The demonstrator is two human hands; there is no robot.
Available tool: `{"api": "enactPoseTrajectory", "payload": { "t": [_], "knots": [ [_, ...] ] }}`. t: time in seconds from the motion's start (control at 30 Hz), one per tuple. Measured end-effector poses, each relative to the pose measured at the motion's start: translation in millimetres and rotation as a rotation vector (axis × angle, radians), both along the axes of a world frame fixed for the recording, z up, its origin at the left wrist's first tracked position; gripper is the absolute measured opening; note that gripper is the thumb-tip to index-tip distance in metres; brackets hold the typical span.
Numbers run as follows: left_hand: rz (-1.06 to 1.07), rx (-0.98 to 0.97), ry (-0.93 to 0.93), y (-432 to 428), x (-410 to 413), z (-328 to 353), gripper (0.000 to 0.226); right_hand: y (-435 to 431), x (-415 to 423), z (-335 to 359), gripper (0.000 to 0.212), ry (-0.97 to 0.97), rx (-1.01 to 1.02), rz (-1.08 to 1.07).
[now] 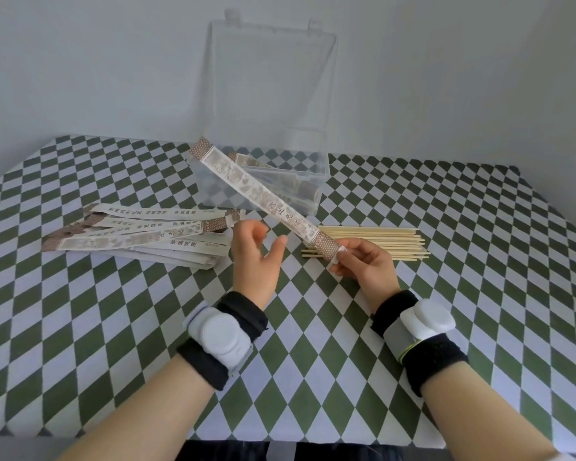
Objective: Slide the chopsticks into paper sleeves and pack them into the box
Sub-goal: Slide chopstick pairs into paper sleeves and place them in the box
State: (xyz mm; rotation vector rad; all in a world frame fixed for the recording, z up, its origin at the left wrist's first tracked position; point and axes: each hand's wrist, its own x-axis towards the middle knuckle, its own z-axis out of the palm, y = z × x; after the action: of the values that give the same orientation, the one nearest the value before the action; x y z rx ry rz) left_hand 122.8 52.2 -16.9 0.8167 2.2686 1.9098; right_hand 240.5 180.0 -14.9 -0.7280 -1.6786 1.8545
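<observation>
At the near edge of the table (113,327), which is covered with a green-and-white diamond-patterned cloth, two bare forearms enter the view. Each wrist carries a black fabric band with a white rounded plastic pod: left wristband (220,334), right wristband (419,324).

Beyond the wrists, both hands are raised above the cloth, near each other but apart. The left hand (253,261) holds nothing; its fingers are loosely curled and its thumb is spread away from them. The right hand (363,264) pinches the near end of one long white paper sleeve (263,194) with brown patterned ends and printed characters. Thumb and fingertips are closed on the near brown band. The sleeve runs straight, up and to the left, and its far end appears over the front left corner of the box. Whether chopsticks are inside it cannot be told.

Behind the right hand, a pile of loose pale bamboo chopsticks (373,242) lies flat on the cloth, lengthwise left to right. Behind and to the left of the left hand, a fanned stack of flat sleeves (140,234) of the same print lies on the cloth.

Farther back, at the centre, stands a clear rectangular plastic box (213,194). Its hinged clear lid (270,84) stands open, upright in front of the plain pale wall (80,61). Several printed sleeves (300,191) lie inside the box.
</observation>
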Motion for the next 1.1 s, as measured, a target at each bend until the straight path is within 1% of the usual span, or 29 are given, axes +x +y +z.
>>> {"api": "enactPoseTrajectory", "payload": {
  "t": [0.03,0.07,0.1,0.13,0.2,0.27,0.37,0.47,0.57,0.73,0.83,0.87,0.97,1.1],
  "knots": [
    [-0.038,0.061,-0.280,0,4,2,0.020,0,-1,0,0.019,0.003,-0.007,-0.001],
    [-0.095,0.124,-0.514,2,6,2,0.019,0,-2,1,0.019,0.002,-0.004,0.005],
    [-0.170,0.170,-0.674,5,6,1,0.021,1,-3,1,0.020,0.003,0.006,0.021],
    [-0.261,0.206,-0.776,8,6,1,0.025,1,-2,1,0.021,0.006,0.019,0.041],
    [-0.442,0.320,-0.915,14,8,2,0.029,-1,-2,0,0.022,0.004,0.043,0.081],
    [-0.529,0.462,-1.027,17,10,2,0.028,-3,-2,-2,0.021,-0.018,0.076,0.115],
    [-0.560,0.589,-1.088,18,9,2,0.026,-4,-4,-3,0.023,-0.051,0.141,0.157],
    [-0.566,0.651,-1.106,21,8,2,0.025,0,-6,-3,0.024,-0.068,0.172,0.181],
    [-0.578,0.693,-1.127,21,8,1,0.023,0,-5,-3,0.021,-0.070,0.163,0.198],
    [-0.581,0.679,-1.167,22,6,-4,0.019,-1,-5,-6,0.018,-0.094,0.211,0.216],
    [-0.597,0.680,-1.182,21,5,-5,0.010,-2,-6,-8,0.017,-0.106,0.234,0.235],
    [-0.605,0.683,-1.181,21,5,-5,0.011,-2,-6,-8,0.017,-0.105,0.244,0.237],
    [-0.608,0.684,-1.162,20,6,-6,0.021,-1,-6,-9,0.019,-0.091,0.253,0.240],
    [-0.617,0.679,-1.130,19,11,-1,0.025,-1,-5,-8,0.021,-0.050,0.190,0.243]
  ]
}}
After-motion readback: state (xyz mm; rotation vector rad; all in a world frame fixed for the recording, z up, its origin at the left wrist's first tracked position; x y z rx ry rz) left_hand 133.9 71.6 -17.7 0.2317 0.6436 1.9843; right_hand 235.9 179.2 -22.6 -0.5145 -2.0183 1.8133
